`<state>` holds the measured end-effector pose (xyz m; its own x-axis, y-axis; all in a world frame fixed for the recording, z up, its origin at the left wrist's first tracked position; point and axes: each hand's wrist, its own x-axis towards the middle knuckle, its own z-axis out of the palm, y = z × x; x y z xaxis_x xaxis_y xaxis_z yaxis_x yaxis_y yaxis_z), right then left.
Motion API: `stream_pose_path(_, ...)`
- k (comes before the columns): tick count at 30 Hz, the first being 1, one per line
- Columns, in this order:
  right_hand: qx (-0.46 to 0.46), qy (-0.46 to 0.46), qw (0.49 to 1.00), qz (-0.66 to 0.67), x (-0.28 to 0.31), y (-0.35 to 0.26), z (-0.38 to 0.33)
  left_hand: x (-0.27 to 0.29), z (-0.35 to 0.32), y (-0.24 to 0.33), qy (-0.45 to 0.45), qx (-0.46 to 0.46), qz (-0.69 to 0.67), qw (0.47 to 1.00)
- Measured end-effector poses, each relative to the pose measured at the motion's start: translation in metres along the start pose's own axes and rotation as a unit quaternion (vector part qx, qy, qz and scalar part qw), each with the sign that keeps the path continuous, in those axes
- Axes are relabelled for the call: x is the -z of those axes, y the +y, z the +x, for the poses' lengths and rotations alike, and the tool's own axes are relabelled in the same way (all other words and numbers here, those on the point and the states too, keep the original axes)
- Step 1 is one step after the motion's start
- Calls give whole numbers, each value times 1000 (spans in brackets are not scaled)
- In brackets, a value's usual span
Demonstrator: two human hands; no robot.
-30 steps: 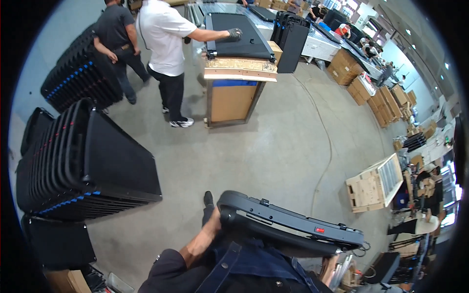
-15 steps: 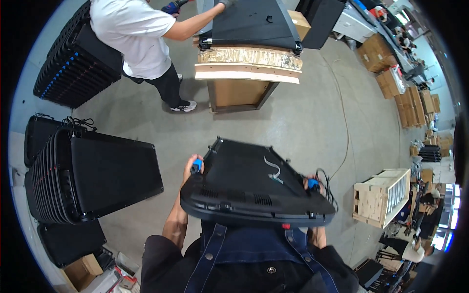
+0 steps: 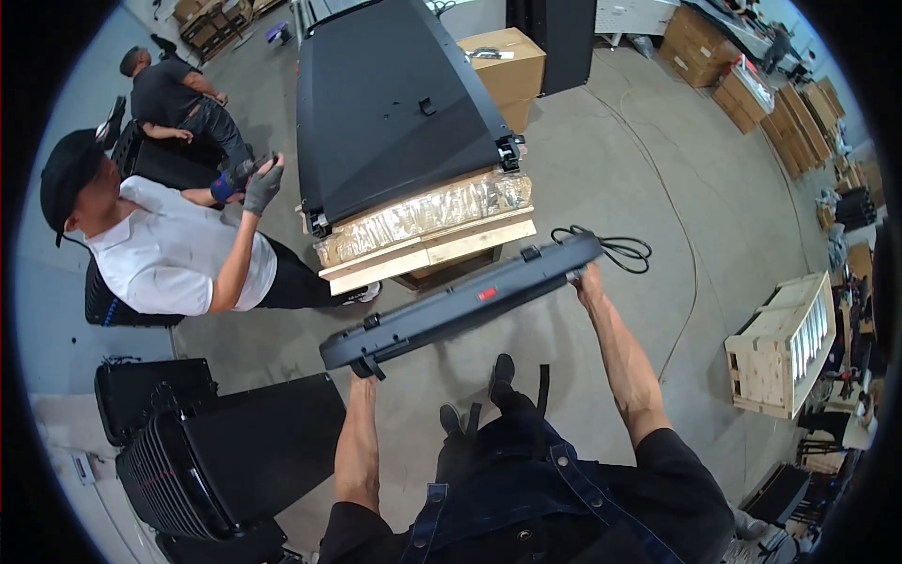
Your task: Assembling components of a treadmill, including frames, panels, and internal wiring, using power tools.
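A flat black machine panel (image 3: 460, 305) is raised in front of me, tilted nearly on edge, its left end lower. A red switch (image 3: 487, 294) and small black brackets show on its long edge, and a looped black cord (image 3: 625, 252) hangs off its right end. My left hand (image 3: 361, 378) grips the left end from below, its fingers mostly hidden behind the panel. My right hand (image 3: 588, 276) is closed on the right end. Just beyond lies a large tapered black panel (image 3: 395, 103) on a wrapped carton (image 3: 442, 209) with wooden boards.
A co-worker in a white shirt (image 3: 178, 249) stands left of the carton, holding a power drill (image 3: 235, 179); another person (image 3: 183, 99) sits behind. Stacked black panels (image 3: 263, 442) stand at near left. A wooden crate (image 3: 780, 343) is at right, and a cable (image 3: 691, 244) crosses the floor.
The panel has gone from lying flat near my body to nearly upright, farther forward, beside the carton. My arms are stretched out. The carton and co-worker appear closer.
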<state>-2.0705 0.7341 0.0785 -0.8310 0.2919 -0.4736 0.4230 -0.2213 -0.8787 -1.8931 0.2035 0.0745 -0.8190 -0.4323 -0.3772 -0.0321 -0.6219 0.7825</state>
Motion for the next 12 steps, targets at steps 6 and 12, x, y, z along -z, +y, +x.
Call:
stream_pose_path(6,-82,-86,980,-162,9,88,-135,43,67,29,90,4,103,991)
stream_pose_path(12,-172,9,933,-317,115,234,-337,-15,65,36,-3,49,164,985)
